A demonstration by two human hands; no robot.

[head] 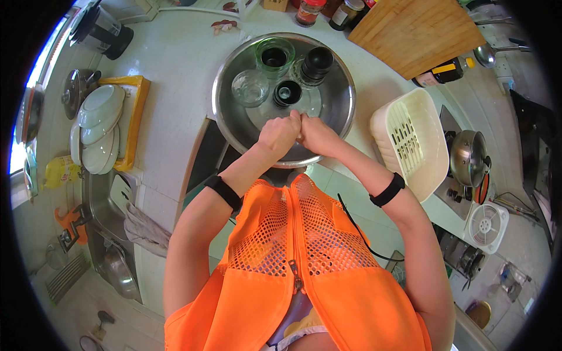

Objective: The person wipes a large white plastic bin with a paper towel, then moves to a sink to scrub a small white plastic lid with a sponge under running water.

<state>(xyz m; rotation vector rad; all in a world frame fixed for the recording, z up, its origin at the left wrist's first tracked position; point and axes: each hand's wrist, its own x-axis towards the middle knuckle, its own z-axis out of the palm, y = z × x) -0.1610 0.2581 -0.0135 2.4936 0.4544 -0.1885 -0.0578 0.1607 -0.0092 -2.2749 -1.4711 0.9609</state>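
My left hand (279, 132) and my right hand (319, 135) meet, fingers curled, over the near part of a large stainless steel basin (221, 118). Whether anything is between their fingers is hidden. Just beyond them in the basin, a small black cup (287, 93) stands upright. Left of that cup is a clear glass bowl (250, 89). A green-tinted glass bowl (281, 72) at the far side has a dark cup (273, 56) within its outline. More dark cups (318, 62), apparently stacked, sit at the far right over clear glass.
A cream plastic basket (432, 145) stands right of the basin, below a wooden cutting board (417, 33) and a dark sauce bottle (443, 72). Jars (309, 12) line the back. On the left are white dishes (101, 109) in a yellow-edged tray (137, 118), and a sink (99, 193).
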